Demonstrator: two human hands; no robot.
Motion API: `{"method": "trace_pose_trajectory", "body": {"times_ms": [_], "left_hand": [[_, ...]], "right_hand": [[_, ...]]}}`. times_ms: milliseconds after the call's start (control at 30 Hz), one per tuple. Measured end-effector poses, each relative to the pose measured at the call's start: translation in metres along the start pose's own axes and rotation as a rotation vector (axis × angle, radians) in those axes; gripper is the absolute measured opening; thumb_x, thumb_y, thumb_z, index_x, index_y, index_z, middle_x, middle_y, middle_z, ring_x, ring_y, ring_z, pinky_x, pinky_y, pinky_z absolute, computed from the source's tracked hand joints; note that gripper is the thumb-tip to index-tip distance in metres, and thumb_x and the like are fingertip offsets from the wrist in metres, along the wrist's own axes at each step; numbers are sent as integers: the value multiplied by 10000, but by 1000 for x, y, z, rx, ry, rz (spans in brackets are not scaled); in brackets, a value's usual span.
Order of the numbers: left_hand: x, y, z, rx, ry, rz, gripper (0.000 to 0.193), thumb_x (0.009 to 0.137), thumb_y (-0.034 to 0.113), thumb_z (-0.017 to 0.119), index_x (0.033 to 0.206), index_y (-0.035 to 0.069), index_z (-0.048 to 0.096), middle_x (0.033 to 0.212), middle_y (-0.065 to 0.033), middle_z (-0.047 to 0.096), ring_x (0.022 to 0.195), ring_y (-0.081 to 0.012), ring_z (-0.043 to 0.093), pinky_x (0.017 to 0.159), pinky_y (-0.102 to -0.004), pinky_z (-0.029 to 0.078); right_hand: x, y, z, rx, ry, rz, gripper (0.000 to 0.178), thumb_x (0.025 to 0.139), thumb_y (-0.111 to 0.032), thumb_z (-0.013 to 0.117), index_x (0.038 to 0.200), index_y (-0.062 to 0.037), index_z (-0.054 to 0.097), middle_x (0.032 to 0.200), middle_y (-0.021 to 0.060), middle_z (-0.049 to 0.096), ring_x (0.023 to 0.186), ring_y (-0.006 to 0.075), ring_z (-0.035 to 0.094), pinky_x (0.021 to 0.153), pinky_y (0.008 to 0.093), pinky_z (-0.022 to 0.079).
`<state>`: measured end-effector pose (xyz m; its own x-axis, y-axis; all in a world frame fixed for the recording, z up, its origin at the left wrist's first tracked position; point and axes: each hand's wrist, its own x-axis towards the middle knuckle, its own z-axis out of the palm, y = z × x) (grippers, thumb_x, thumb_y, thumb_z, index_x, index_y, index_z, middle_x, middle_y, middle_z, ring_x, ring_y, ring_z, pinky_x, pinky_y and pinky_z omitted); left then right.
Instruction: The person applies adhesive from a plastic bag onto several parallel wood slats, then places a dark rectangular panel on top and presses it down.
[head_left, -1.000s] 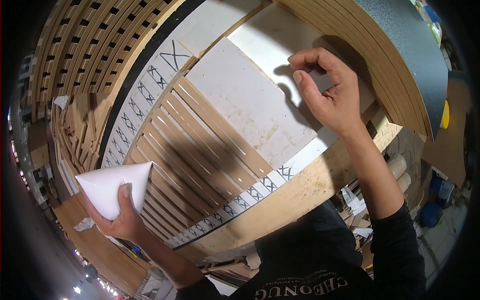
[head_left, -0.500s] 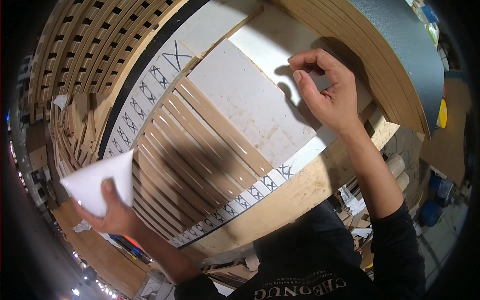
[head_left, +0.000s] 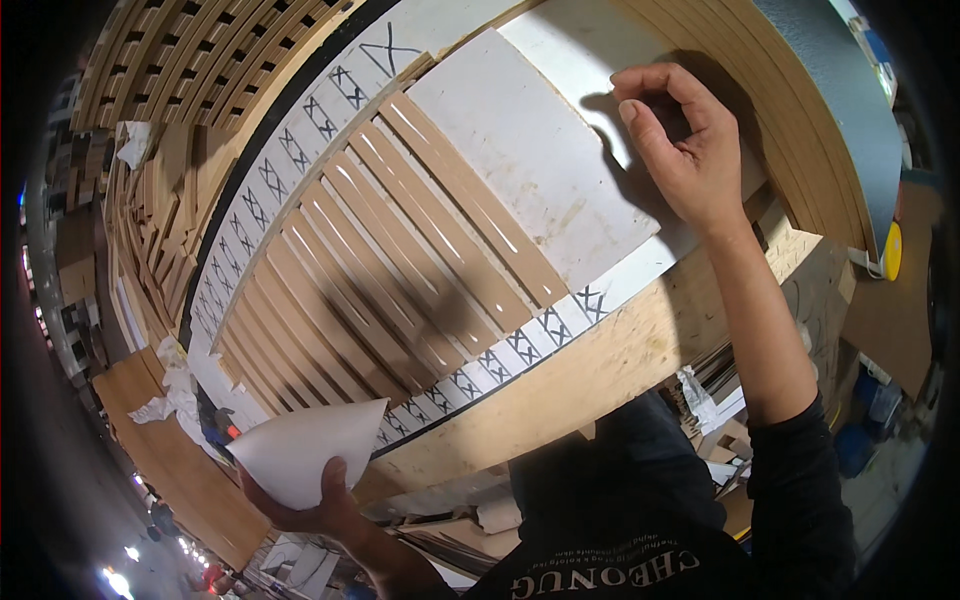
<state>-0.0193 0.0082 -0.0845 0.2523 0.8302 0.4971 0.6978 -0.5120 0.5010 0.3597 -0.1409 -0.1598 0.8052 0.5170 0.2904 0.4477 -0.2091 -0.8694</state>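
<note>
Left hand [head_left: 328, 508] grasping white cone-shaped bag [head_left: 300, 452], near-left of tan wooden strips [head_left: 470, 198] bearing thin white lines [head_left: 507, 240]. Right hand [head_left: 695, 150] empty, loosely curled above table. Likely best: even squeeze, bag tip centred per strip.

You are working under bright light from above. Your right hand [head_left: 690, 150] is casting a dark shadow on white boards [head_left: 530, 150]; a softer shadow is crossing the wood strips [head_left: 400, 270]. Fisheye distortion is bending outer edges, corners are fading black, and lower-left lights [head_left: 118, 581] are glaring.
</note>
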Motion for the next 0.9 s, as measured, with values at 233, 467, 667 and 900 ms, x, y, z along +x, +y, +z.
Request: {"method": "trace_pose_trajectory", "body": {"times_ms": [233,467,667,900], "left_hand": [[-7,-8,-6,11,-85,57,963,491,395,889,1269,-10,490,1110,-152,606,945,-274,637,774,-390,560],[-5,-9,-3,35,-67,46,928,492,297,875,1278,-9,488,1136,-155,598,952,-276,634,795,-392,554],[1,-9,0,46,-51,60,898,531,250,868,1293,-8,469,1168,-164,583,965,-277,629,788,-387,559],[13,-13,2,63,-38,121,876,526,165,865,1289,-6,470,1170,-161,584,990,-268,616,810,-382,549]], "right_hand": [[0,-2,0,-16,-6,-7,186,804,-127,648,961,-27,657,857,18,664,746,61,586,550,192,431],[0,-1,0,-34,-3,-19,185,808,-131,645,966,-35,660,857,7,661,747,56,578,546,191,430],[1,0,-1,-35,-2,-31,183,806,-130,643,959,-31,659,850,13,662,750,60,578,570,193,437],[1,1,0,-16,-2,-25,182,804,-125,642,953,-22,659,842,27,665,753,63,580,607,200,446]]}}
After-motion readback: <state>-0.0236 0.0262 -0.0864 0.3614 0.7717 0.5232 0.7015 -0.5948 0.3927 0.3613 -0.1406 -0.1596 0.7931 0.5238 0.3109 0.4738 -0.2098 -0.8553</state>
